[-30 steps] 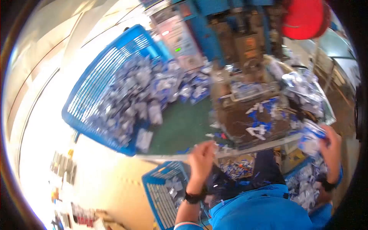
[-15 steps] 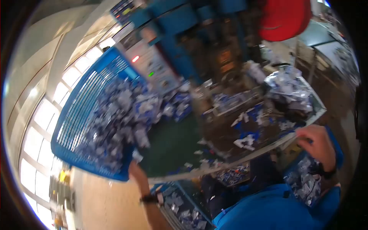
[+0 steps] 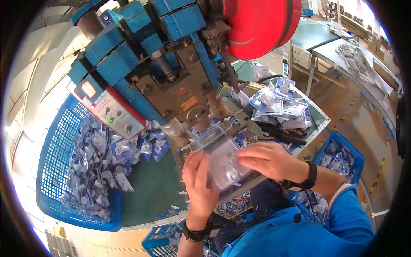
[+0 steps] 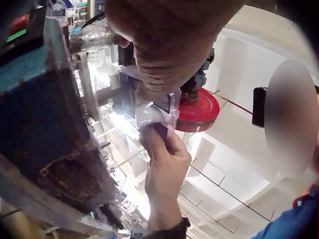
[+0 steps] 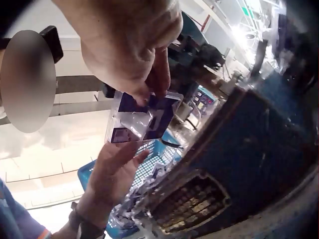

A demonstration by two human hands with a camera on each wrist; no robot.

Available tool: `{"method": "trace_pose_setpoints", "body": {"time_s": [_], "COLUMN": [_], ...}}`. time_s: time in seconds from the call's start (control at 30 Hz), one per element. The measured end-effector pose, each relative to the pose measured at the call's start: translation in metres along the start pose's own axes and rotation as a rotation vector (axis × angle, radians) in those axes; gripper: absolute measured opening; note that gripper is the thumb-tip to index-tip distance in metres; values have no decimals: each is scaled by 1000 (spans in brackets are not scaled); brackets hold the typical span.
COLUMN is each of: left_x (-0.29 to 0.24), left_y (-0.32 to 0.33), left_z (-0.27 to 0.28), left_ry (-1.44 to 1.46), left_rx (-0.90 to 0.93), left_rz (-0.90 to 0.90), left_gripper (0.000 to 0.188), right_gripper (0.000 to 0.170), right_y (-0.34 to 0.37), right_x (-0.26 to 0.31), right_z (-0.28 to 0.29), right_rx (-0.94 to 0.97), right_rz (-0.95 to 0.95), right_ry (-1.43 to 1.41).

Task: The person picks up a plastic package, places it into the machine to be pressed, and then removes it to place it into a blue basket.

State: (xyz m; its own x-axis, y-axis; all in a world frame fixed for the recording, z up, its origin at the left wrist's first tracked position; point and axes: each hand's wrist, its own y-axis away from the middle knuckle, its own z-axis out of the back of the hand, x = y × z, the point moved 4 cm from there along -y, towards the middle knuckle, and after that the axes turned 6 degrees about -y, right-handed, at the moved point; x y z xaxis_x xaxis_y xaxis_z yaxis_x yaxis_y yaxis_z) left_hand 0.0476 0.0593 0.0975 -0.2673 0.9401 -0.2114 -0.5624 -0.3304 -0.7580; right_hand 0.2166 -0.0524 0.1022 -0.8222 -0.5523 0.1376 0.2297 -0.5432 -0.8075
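Note:
In front of the press, both hands hold a clear blister pack (image 3: 228, 165) with a printed card inside. My left hand (image 3: 199, 184) holds its left edge, and my right hand (image 3: 274, 160) grips the right edge. In the left wrist view, the fingers and thumb of the right hand (image 4: 167, 164) pinch the pack (image 4: 149, 113). The right wrist view shows the blue face of the pack (image 5: 142, 117), with the left hand (image 5: 117, 169) at its lower edge. Just beyond the pack is a clear fixture (image 3: 210, 136) under the press head (image 3: 180, 96).
A blue basket (image 3: 51, 171) piled with blister packs stands on the green table (image 3: 150, 190) at left. More packs (image 3: 280, 103) are heaped right of the press. Scraps litter the table edge. A control box (image 3: 109, 109), red wheel (image 3: 261, 25) and lower-right basket (image 3: 357, 154) surround the work.
The left hand went from the table edge to the left basket, then to the pack before the press. The right hand moved inward from the table's right side. The head view has shifted.

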Motion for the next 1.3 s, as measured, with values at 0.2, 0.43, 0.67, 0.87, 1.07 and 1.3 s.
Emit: {"method": "trace_pose_setpoints", "body": {"time_s": [0.2, 0.43, 0.67, 0.87, 1.07, 1.3], "left_x": [13, 24, 21, 26, 34, 33], "left_y": [14, 7, 10, 6, 8, 10], "left_z": [-13, -29, -24, -29, -33, -34], "left_ry": [-7, -46, -98, -100, -41, -17], "left_rx": [105, 111, 109, 121, 127, 149], "left_rz": [7, 18, -99, -62, -7, 55], "left_gripper": [53, 31, 30, 30, 35, 36], "right_gripper": [23, 29, 25, 26, 27, 28], "right_y": [1, 4, 0, 1, -1, 0], "right_x": [-41, -54, -44, -56, -53, -53], "right_z": [-30, -37, -34, -42, -43, -46], "right_rx": [6, 18, 140, 172, 183, 185], "right_rz": [-126, -140, -162, -155, -158, -188], "right_ry": [-20, 48, 4, 27, 45, 43]}}
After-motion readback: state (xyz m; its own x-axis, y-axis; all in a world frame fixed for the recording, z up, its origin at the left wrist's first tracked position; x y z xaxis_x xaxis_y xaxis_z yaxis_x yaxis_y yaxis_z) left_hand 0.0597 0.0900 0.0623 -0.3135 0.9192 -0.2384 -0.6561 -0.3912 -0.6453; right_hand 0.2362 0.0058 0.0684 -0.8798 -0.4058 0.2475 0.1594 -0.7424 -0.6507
